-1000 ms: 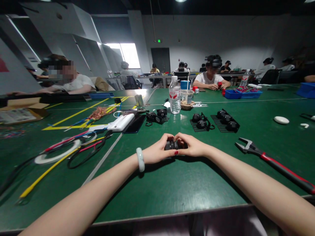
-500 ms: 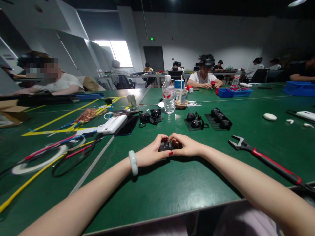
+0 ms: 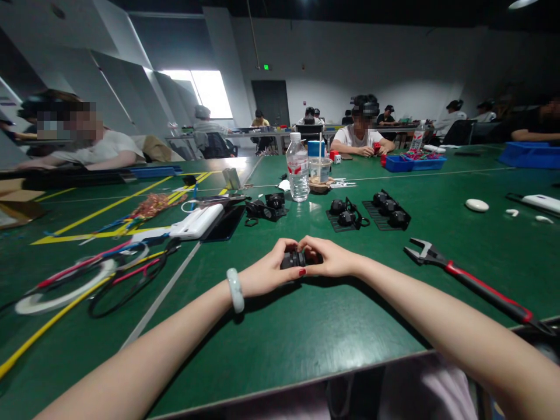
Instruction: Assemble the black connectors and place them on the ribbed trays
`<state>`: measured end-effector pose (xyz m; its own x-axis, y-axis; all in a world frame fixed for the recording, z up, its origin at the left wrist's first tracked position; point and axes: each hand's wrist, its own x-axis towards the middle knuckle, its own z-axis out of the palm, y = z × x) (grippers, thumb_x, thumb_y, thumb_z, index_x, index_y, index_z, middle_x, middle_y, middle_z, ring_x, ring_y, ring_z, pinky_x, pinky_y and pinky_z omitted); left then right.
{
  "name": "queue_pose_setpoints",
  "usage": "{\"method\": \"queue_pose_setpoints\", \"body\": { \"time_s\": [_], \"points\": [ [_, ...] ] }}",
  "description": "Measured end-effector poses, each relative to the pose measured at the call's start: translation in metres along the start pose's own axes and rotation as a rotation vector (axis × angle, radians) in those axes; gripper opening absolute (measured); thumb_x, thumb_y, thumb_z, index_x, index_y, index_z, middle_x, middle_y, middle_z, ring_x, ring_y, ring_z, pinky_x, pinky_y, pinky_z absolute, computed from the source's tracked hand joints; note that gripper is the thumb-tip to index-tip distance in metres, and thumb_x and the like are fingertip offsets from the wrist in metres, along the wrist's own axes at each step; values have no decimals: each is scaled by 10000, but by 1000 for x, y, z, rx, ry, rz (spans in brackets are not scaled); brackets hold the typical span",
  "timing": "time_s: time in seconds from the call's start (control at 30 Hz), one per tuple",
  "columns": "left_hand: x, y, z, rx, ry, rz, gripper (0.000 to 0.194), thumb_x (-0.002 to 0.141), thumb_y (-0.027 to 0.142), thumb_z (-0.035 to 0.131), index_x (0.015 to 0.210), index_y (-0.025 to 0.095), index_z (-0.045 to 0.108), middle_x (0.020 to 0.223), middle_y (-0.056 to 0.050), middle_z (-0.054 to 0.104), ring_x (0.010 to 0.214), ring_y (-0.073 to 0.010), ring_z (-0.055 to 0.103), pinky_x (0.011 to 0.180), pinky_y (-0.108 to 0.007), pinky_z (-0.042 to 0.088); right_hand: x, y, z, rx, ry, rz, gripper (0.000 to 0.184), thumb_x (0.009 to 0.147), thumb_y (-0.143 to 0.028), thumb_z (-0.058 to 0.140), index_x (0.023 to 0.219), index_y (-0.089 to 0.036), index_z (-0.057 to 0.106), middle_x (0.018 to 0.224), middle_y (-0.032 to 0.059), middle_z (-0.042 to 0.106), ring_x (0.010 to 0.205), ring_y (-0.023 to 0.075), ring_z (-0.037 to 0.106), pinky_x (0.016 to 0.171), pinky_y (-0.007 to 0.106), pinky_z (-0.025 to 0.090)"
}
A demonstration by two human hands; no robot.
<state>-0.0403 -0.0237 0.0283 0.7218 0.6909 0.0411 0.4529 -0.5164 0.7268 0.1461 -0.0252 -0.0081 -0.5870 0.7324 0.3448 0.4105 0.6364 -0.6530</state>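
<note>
Both hands meet over the green table in front of me, around a small black ribbed cylindrical part (image 3: 294, 259). My left hand (image 3: 266, 271) grips its left side, fingers curled over the top and thumb along the near side. My right hand (image 3: 330, 256) closes on its right end, with the fingertips of the two hands almost touching. Much of the part is hidden by the fingers, so its exact kind cannot be made out. Beyond the hands lie black plates with round black parts on them, one pair (image 3: 345, 213) and one row (image 3: 387, 209), plus a black cluster (image 3: 266, 207).
An adjustable wrench (image 3: 472, 286) with red-black handles lies right of my right forearm. A water bottle (image 3: 298, 169) and a cup (image 3: 321, 169) stand beyond. At left are cables (image 3: 144, 268), a white power bank-like block (image 3: 199, 223) and copper wire (image 3: 157, 204). Several people sit around.
The view has shifted slightly, so the table things appear a little further left. Both hands keep their hold on the black part, with hardly any visible movement.
</note>
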Motion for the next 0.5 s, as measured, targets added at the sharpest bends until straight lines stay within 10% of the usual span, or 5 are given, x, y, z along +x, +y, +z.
{"method": "queue_pose_setpoints", "body": {
  "time_s": [0.5],
  "points": [
    [1,1,1,13,4,-1,466,710,425,483,1068,180,312,1059,-57,442,969,-190,447,853,-366,380,-1,-1,-1,20,-7,3,373,660,-398,574,919,-170,430,690,-41,402,593,71,365,530,178,297]
  ]
}}
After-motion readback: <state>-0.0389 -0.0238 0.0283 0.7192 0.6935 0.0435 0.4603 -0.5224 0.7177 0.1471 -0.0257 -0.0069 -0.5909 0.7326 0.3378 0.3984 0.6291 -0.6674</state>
